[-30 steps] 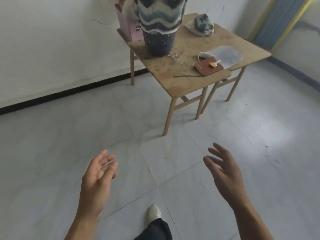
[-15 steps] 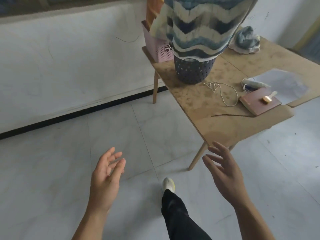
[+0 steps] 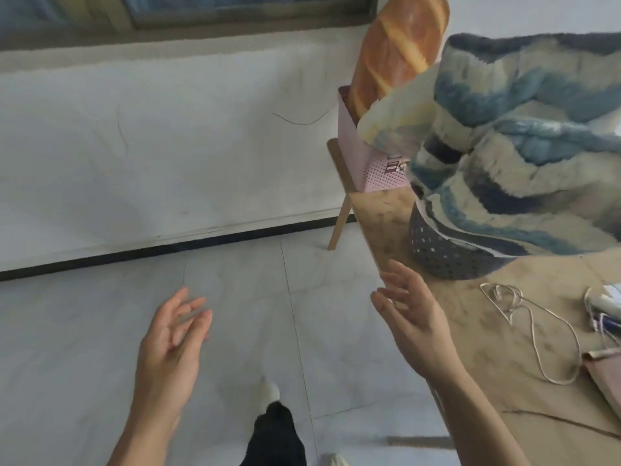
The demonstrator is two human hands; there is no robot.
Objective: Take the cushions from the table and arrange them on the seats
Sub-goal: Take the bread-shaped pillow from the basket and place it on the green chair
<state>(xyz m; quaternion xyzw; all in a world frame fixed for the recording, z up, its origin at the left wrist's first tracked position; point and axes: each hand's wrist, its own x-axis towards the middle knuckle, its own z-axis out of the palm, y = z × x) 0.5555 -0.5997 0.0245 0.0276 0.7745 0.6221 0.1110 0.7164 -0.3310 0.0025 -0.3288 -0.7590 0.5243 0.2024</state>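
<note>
A fluffy cushion (image 3: 524, 139) with blue, navy and cream wavy stripes is stuffed into a dark perforated basket (image 3: 447, 257) on the wooden table (image 3: 477, 338). Behind it a bread-shaped orange cushion (image 3: 396, 48) stands upright in a pink perforated basket (image 3: 376, 169). My right hand (image 3: 413, 317) is open, fingers spread, over the table's left edge just below the dark basket, touching nothing. My left hand (image 3: 171, 344) is open over the floor, left of the table.
A white cord (image 3: 537, 327) lies looped on the table right of my right hand, with a brown flat object (image 3: 605, 371) at the right edge. A white wall with a black skirting (image 3: 168, 247) runs behind. My dark trouser leg and shoe (image 3: 272, 418) are on the tiled floor.
I have stepped closer to the table; the cushions and baskets now loom large. My right hand has come over the table edge, the left stays over the floor. Both hands remain empty.
</note>
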